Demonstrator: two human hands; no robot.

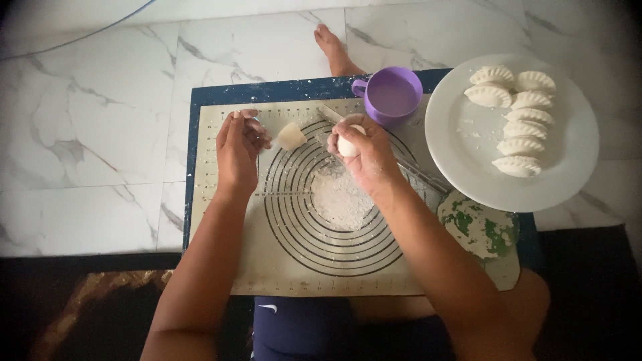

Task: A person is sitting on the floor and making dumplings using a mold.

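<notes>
Dough ball (348, 145) clasped in curled right hand (364, 154).

I read this as a home setting: a marble-tiled floor (93, 134) serves as the work surface. On it lies a pastry mat (301, 267); right of the mat, a white plate (468, 154) of dumplings (515, 117); at its far edge, a purple cup (391, 93).

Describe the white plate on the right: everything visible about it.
The white plate is round, smooth and glossy, like ceramic, lying flat on the marble floor with its left edge over the mat. Seven pleated, crescent-shaped dumplings sit in a cluster on its right half; the left half is bare apart from flour specks. Neither hand touches it.
</notes>
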